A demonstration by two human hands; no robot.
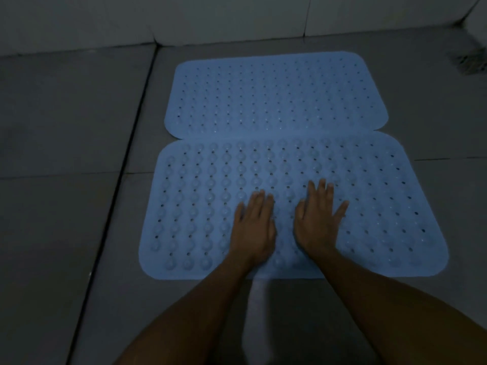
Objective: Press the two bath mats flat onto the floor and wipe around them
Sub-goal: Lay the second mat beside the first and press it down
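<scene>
Two blue bath mats lie on a grey tiled floor (66,127) in dim light. The far mat (274,93) sits in the upper middle of the frame, and the near mat (200,196) fills the centre, wider in the picture. Their long edges meet along a line across the middle of the frame, touching or perhaps just overlapping; the light is too poor to say which. Both mats are dotted with rows of small holes, and the near mat shows rounded bumps, clearest on its left half.

Both hands rest palm down on the near mat, a little below its centre. The left hand (254,227) lies flat with its fingers straight and close together, pointing toward the top of the frame, gripping nothing. The right hand (317,219) lies just beside it, apart by a narrow strip of mat, its fingers straight and slightly spread, also holding nothing. Both forearms run down to the lower edge of the frame.

A pale cloth (257,320), blurred, lies on the floor between the forearms, at the near mat's lower edge. A dark grout line crosses the left side of the frame. A pale wall (79,19) runs along the top, and a drain (467,60) sits at the upper right.
</scene>
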